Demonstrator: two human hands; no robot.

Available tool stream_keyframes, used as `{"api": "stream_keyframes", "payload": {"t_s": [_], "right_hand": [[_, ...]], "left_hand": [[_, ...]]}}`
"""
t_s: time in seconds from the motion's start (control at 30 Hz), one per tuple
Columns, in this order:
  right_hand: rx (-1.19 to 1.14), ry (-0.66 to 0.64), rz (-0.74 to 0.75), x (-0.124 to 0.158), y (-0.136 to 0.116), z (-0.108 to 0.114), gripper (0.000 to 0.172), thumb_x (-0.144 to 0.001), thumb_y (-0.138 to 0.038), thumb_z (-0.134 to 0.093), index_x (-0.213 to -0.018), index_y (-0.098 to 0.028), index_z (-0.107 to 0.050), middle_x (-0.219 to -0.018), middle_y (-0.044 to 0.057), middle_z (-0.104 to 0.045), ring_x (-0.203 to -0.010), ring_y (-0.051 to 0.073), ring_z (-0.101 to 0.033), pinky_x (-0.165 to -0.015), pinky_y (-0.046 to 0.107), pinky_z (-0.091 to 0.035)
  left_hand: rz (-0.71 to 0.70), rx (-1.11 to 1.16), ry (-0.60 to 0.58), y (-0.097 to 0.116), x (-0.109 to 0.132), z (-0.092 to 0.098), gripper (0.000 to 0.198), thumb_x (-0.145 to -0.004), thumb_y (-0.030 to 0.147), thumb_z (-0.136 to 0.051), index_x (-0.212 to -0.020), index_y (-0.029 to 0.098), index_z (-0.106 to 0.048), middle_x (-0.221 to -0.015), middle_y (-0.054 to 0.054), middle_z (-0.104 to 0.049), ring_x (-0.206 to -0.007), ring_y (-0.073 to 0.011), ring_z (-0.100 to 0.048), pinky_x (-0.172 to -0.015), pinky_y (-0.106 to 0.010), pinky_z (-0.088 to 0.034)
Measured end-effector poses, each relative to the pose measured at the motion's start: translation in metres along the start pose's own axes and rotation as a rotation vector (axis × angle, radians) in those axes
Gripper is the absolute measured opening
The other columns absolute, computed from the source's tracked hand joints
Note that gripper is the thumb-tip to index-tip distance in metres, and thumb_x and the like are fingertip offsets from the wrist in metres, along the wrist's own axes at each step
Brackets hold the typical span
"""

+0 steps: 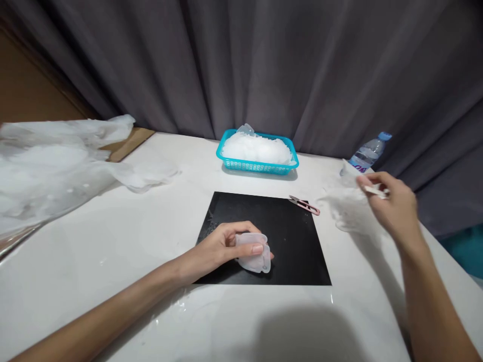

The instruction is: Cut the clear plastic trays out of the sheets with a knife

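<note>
My left hand (pixel 226 246) is closed around a small stack of translucent white plastic pieces (pixel 253 254) with wavy edges, its thumb lying across the front. It holds them over a black mat (pixel 294 256). Off to the right, my right hand (pixel 396 201) is raised with its fingers pinched on a small white strip (pixel 375 191). Blurred translucent scraps (pixel 349 208) lie beneath and beside that hand. A pair of pink-handled thread snips (pixel 305 204) rests across the mat's far right corner, between the two hands.
Behind the mat stands a turquoise basket (pixel 257 167) heaped with white translucent pieces. A bottle with a blue cap (pixel 370 152) is at the back right. Crumpled translucent plastic sheeting (pixel 56 171) covers the table's left side, partly over brown cardboard (pixel 130 143). A grey curtain (pixel 256 65) hangs behind.
</note>
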State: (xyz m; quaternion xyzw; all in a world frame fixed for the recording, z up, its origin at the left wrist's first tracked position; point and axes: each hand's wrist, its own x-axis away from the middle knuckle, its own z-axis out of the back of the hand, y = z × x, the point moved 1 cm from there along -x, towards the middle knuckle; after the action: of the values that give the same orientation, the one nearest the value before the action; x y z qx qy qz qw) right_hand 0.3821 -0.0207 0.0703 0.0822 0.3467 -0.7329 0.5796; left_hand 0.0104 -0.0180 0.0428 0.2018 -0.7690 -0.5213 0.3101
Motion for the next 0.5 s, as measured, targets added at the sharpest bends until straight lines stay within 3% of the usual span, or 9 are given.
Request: {"api": "stream_keyframes", "payload": {"t_s": [0.13,0.23,0.3,0.4,0.47,0.5], "right_hand": [[0.406,-0.012,-0.267,-0.007,0.045,0.017,0.047,-0.099,-0.053,-0.061,-0.13,-0.021,-0.074,-0.111,0.027,-0.068,-0.104,0.043,-0.058,-0.067,0.046,-0.034],[0.472,-0.003,-0.229,-0.001,0.057,0.011,0.064,-0.101,-0.061,-0.051,-0.142,-0.014,-0.066,-0.114,0.032,-0.065,-0.107,0.047,-0.057,-0.069,0.05,-0.04],[0.481,0.042,-0.157,0.002,0.059,0.004,0.073,-0.102,-0.065,-0.041,-0.14,-0.008,-0.065,-0.112,0.033,-0.063,-0.106,0.049,-0.057,-0.072,0.053,-0.044],[0.453,0.103,-0.054,0.003,0.056,-0.005,0.073,-0.103,-0.065,-0.033,-0.127,-0.006,-0.069,-0.105,0.03,-0.062,-0.101,0.047,-0.055,-0.073,0.056,-0.048],[0.412,0.17,0.001,0.002,0.049,-0.009,0.066,-0.104,-0.062,-0.035,-0.121,-0.008,-0.07,-0.105,0.027,-0.061,-0.101,0.044,-0.053,-0.074,0.055,-0.049],[0.39,0.211,0.026,0.002,0.043,-0.01,0.062,-0.104,-0.059,-0.037,-0.119,-0.009,-0.07,-0.106,0.026,-0.059,-0.101,0.043,-0.052,-0.075,0.054,-0.049]], "left_hand": [[-0.015,-0.01,0.014,-0.004,0.0,0.0,0.027,-0.092,0.041,-0.08,-0.099,0.017,-0.07,-0.103,-0.012,-0.084,-0.098,-0.0262,-0.081,-0.089,-0.036,-0.061],[-0.015,-0.054,0.051,-0.007,-0.001,0.0,0.032,-0.095,0.047,-0.076,-0.102,0.017,-0.069,-0.106,-0.013,-0.083,-0.096,-0.0259,-0.081,-0.086,-0.035,-0.061],[-0.031,-0.106,0.131,-0.003,-0.005,0.007,0.038,-0.097,0.053,-0.071,-0.108,0.017,-0.068,-0.108,-0.013,-0.082,-0.096,-0.0272,-0.08,-0.083,-0.035,-0.062],[-0.204,-0.375,0.413,0.024,-0.024,0.032,0.051,-0.096,0.064,-0.064,-0.113,0.017,-0.067,-0.102,-0.012,-0.081,-0.091,-0.028,-0.079,-0.075,-0.034,-0.061],[-0.438,-0.721,0.692,0.057,-0.046,0.055,0.059,-0.097,0.07,-0.055,-0.116,0.015,-0.067,-0.104,-0.013,-0.08,-0.088,-0.0282,-0.078,-0.074,-0.035,-0.062],[-0.497,-0.79,0.75,0.075,-0.06,0.065,0.062,-0.098,0.071,-0.052,-0.119,0.015,-0.066,-0.112,-0.015,-0.079,-0.093,-0.0295,-0.077,-0.08,-0.037,-0.061]]}}
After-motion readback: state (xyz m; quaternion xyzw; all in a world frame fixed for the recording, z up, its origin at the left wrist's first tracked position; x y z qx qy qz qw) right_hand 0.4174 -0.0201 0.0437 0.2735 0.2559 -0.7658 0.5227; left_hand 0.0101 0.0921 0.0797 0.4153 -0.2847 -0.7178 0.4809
